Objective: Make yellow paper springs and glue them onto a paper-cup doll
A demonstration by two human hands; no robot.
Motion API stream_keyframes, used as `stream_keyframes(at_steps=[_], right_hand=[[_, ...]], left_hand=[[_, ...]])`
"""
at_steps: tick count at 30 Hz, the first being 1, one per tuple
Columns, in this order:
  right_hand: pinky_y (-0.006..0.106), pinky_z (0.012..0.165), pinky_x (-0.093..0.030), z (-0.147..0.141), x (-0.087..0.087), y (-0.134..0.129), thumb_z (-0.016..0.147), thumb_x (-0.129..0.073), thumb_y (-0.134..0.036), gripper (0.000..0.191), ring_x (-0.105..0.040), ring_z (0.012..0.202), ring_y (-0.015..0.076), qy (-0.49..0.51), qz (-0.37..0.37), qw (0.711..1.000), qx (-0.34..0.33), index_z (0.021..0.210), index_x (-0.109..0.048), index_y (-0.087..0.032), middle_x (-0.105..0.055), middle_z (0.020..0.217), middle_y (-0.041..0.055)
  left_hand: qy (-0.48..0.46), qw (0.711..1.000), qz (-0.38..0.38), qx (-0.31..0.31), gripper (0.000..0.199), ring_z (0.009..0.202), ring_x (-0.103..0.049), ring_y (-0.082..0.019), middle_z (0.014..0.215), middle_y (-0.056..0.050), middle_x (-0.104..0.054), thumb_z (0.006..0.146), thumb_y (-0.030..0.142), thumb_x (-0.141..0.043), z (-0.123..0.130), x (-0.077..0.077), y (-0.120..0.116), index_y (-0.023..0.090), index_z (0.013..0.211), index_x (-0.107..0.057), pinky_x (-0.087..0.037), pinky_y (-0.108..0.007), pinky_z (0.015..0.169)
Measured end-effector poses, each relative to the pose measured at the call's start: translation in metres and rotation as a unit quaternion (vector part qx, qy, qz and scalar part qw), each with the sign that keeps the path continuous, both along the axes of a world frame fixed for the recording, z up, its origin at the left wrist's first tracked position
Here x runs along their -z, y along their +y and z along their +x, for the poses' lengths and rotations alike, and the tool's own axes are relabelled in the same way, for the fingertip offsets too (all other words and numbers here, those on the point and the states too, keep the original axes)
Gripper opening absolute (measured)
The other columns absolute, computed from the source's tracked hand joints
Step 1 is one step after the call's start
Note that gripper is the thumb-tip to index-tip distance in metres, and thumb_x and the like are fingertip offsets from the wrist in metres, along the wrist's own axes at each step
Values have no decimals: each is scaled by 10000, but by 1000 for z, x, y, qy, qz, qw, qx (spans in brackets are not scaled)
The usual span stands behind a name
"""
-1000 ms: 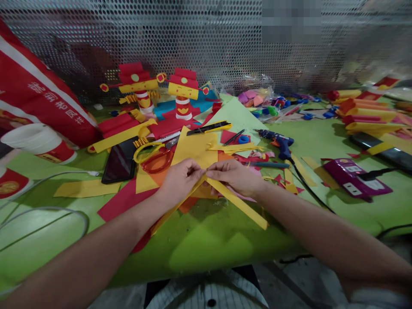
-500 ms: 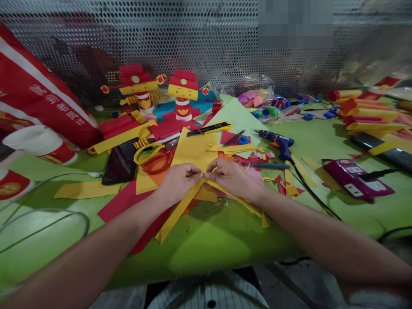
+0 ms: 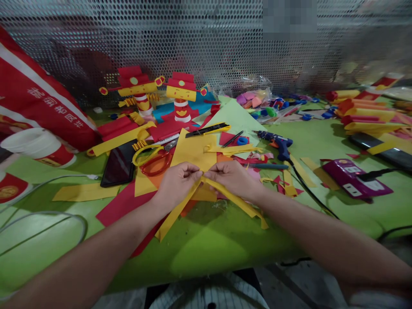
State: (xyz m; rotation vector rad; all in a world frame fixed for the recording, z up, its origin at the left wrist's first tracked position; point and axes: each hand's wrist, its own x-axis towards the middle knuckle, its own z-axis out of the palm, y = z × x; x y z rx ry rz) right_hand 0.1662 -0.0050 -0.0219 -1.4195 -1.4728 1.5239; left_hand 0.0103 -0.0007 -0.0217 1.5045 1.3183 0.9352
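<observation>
Two yellow paper strips meet at my fingertips above the front of the table. My left hand [image 3: 180,182] pinches the end of one yellow paper strip [image 3: 175,219], which slants down to the left. Pinched in my right hand [image 3: 233,178] is the end of the other strip [image 3: 236,199], running down to the right with a folded tip. The fingertips of both hands touch, and the joint between the strips is mostly hidden. Behind them lies a yellow paper sheet [image 3: 193,148], with a black-and-yellow utility knife [image 3: 209,129] across its top and scissors [image 3: 154,159] at its left.
Two red-and-yellow paper figures [image 3: 182,98] stand at the back. A glue gun [image 3: 278,143] and a purple power strip [image 3: 357,178] with cords lie to the right. Leftward are a phone [image 3: 119,163], paper cups [image 3: 40,146] and a white cable [image 3: 80,177]. Paper scraps surround my hands.
The right-hand strip has turned a little, so more of its flat face shows. Both hands keep their pinch in nearly the same place. The view has shifted slightly.
</observation>
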Motion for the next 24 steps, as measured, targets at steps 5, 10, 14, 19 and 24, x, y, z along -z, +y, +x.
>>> stream_keyframes(at_steps=[5,10,14,19,24], right_hand=[[207,393,-404,-2,-2,0,671,-690,-415,265,-500,392,84,25,-15,999,18,658,-569,-179,-569,499,-33],[223,446,-380,1,1,2,697,-637,-458,297,-497,469,100,-53,85,995,8,639,-567,-175,-558,520,-21],[230,511,-377,2,4,5,711,-606,-461,296,-515,571,114,-92,167,982,4,675,-592,-168,-588,614,-1],[231,504,-377,4,6,5,758,-555,-423,259,-509,525,107,-67,170,983,-34,683,-564,-175,-561,579,-15],[233,509,-388,5,7,6,788,-549,-398,242,-537,542,116,-131,184,972,-57,694,-575,-178,-600,592,-5]], left_hand=[[-11,1000,-8,-10,39,515,-521,-87,582,46,-604,666,201,-638,0,-2,-2,183,669,-603,-418,-199,524],[27,999,25,3,72,567,-555,-112,603,22,-624,690,238,-619,-1,-3,-2,176,654,-610,-438,-217,566],[51,997,51,13,90,596,-566,-123,621,13,-634,707,248,-599,-1,-2,-2,175,655,-608,-447,-224,589],[47,998,28,30,100,605,-561,-115,642,15,-634,713,259,-589,-2,-3,-1,167,678,-608,-440,-220,593],[60,992,-59,94,131,603,-559,-121,635,10,-625,698,280,-601,-6,-4,2,157,710,-644,-436,-234,588]])
